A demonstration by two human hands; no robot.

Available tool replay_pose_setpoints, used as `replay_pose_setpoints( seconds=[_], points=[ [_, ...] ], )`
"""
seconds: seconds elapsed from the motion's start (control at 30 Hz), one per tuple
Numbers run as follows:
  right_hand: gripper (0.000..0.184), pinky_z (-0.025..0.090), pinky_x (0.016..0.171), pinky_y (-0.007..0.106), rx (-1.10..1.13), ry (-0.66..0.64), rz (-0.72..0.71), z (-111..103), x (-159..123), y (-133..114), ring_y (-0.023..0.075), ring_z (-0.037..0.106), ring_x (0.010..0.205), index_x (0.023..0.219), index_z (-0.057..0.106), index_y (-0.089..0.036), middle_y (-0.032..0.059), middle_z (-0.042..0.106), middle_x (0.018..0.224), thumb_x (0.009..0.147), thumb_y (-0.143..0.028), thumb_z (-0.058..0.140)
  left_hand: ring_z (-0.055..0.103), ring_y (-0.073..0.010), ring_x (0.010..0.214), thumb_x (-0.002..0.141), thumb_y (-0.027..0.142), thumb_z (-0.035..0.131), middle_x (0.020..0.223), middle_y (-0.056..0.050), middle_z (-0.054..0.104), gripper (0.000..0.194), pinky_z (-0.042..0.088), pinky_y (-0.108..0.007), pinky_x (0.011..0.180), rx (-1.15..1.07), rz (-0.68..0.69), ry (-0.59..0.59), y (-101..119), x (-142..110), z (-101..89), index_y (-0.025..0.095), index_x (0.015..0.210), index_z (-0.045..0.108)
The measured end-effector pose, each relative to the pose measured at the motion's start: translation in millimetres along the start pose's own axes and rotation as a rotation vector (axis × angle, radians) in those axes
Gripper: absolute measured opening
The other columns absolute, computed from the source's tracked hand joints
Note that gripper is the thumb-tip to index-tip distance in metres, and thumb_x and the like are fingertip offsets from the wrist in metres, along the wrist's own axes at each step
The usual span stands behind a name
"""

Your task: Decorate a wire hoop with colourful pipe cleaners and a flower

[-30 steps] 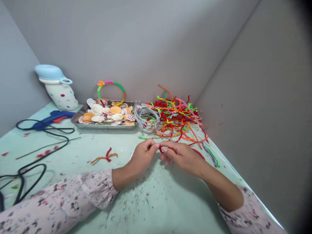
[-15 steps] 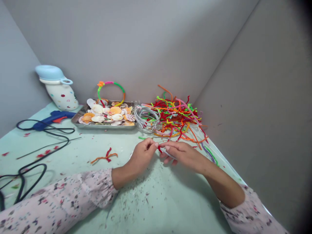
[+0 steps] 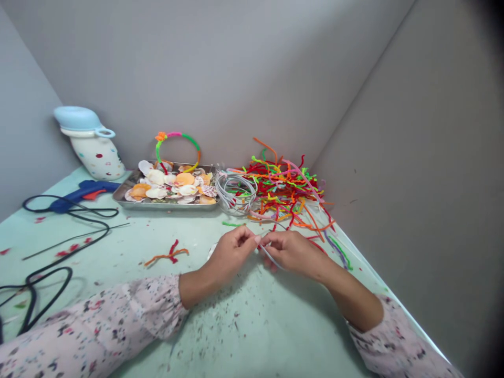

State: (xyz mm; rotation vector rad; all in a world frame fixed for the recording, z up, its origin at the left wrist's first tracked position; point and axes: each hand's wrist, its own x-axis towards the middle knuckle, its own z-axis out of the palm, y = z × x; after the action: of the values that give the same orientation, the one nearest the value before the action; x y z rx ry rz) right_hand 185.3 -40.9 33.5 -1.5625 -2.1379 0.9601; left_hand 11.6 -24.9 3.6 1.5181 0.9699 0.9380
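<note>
My left hand is closed, thumb and forefinger pinched on a thin grey wire that curves out below the fingers. My right hand meets it fingertip to fingertip, its fingers closed on a short red pipe cleaner, of which only a bit shows at the wire. The fingers hide most of the spot where the two meet. Left of my hands an orange and a red pipe cleaner lie crossed on the table.
Behind stand a metal tray of seashells, a colourful pipe-cleaner hoop, a coil of grey wire and a heap of pipe cleaners. Leftward are a blue glue gun, its black cord and a white bottle.
My right fingers have turned and drawn closer to the left fingertips. Less of the red pipe cleaner shows, and more of the grey wire is visible below. My left hand keeps its pinch.
</note>
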Motion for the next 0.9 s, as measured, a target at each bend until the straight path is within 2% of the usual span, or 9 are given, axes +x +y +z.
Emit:
replay_pose_setpoints(
  seconds=[0.1,0.17,0.4,0.47,0.6,0.77,0.9],
  points=[
    [0.020,0.037,0.052,0.021,-0.251,0.147,-0.084,0,-3,-5,0.0128,0.061,0.058,0.086,0.069,-0.022,0.0002,0.068,0.068,0.083,-0.023,0.049,0.039,-0.0104,0.058,0.080,0.036,0.054,0.061,0.004,0.045,0.023,0.031,-0.022,0.055,0.010,0.005,0.016,0,0,-0.4,0.016,0.070,0.053],
    [0.020,0.037,0.054,0.022,-0.318,0.210,-0.099,1,-4,-6,0.0139,0.062,0.062,0.090,0.068,-0.023,0.0005,0.070,0.072,0.084,-0.024,0.049,0.038,-0.0101,0.056,0.081,0.037,0.053,0.059,0.005,0.043,0.024,0.030,-0.022,0.054,0.009,-0.004,0.037,-1,0,-0.9,0.016,0.069,0.052],
    [0.025,0.045,0.065,0.026,-0.291,0.369,-0.148,7,-5,-7,0.0158,0.065,0.074,0.105,0.065,-0.026,0.0018,0.071,0.092,0.083,-0.023,0.053,0.036,-0.0083,0.049,0.083,0.038,0.052,0.054,0.006,0.040,0.023,0.029,-0.022,0.049,-0.120,-0.029,0.013,-3,2,-1.4,0.017,0.073,0.051],
    [0.028,0.047,0.069,0.027,-0.250,0.407,-0.178,7,-4,-7,0.0155,0.065,0.077,0.108,0.064,-0.026,0.0017,0.071,0.096,0.083,-0.020,0.053,0.037,-0.0074,0.047,0.083,0.038,0.051,0.057,0.006,0.045,0.023,0.029,-0.022,0.047,-0.155,-0.040,0.000,-4,3,-1.4,0.017,0.076,0.051],
    [0.031,0.048,0.076,0.029,-0.132,0.395,-0.156,5,-1,-3,0.0159,0.065,0.085,0.114,0.061,-0.024,0.0035,0.069,0.103,0.085,-0.021,0.050,0.044,-0.0061,0.046,0.084,0.039,0.052,0.070,0.002,0.058,0.023,0.028,-0.021,0.045,-0.220,-0.065,-0.022,-3,3,-1.9,0.017,0.078,0.051],
    [0.036,0.050,0.068,0.030,-0.093,0.217,-0.073,6,3,6,0.0171,0.065,0.075,0.123,0.056,-0.024,0.0044,0.071,0.092,0.087,-0.026,0.047,0.037,-0.0068,0.040,0.085,0.040,0.051,0.048,0.005,0.052,0.024,0.025,-0.020,0.043,-0.200,-0.060,-0.046,-5,1,-2.5,0.017,0.077,0.050],
    [0.045,0.049,0.083,0.035,-0.122,0.310,-0.155,6,3,4,0.0188,0.063,0.095,0.130,0.049,-0.024,0.0075,0.064,0.114,0.085,-0.020,0.049,0.038,-0.0071,0.041,0.085,0.039,0.051,0.048,0.004,0.053,0.023,0.026,-0.020,0.044,-0.210,-0.046,-0.054,-5,1,-2.5,0.018,0.077,0.050]
  ],
)
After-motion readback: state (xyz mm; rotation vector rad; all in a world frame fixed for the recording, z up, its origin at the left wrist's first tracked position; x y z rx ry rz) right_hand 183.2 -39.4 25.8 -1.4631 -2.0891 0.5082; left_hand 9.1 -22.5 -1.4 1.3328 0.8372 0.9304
